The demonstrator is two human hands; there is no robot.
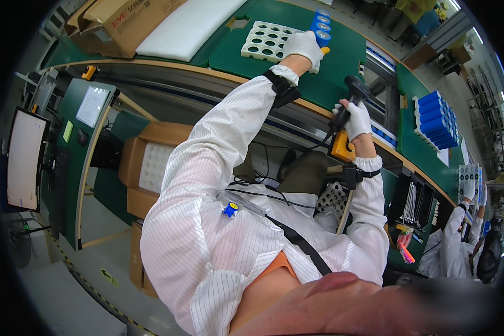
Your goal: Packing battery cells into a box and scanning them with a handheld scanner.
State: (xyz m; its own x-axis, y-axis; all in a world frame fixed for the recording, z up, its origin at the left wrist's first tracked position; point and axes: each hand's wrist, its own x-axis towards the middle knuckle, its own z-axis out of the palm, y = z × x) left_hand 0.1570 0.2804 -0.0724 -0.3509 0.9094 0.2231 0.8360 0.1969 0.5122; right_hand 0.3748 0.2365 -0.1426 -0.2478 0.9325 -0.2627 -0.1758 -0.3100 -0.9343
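My left hand [302, 47], in a white glove, reaches over the right side of a white tray with round holes [261, 40]. Its fingers are mostly hidden behind the back of the hand, beside a row of several blue cylindrical battery cells [321, 27]. A small yellow piece [325, 50] shows at the edge of that hand. My right hand [357, 120], also gloved, with some fingertips bare, is closed round the handle of a black handheld scanner [355, 88]. The scanner's head points up over the green bench top, right of the tray.
The green bench top [229, 47] carries a white foam sheet [176, 28] and a cardboard box [115, 25] at left. More blue cells [437, 120] stand at right, past a rail gap. A yellow holder [341, 147] sits at the bench edge. Another person [453, 241] works at far right.
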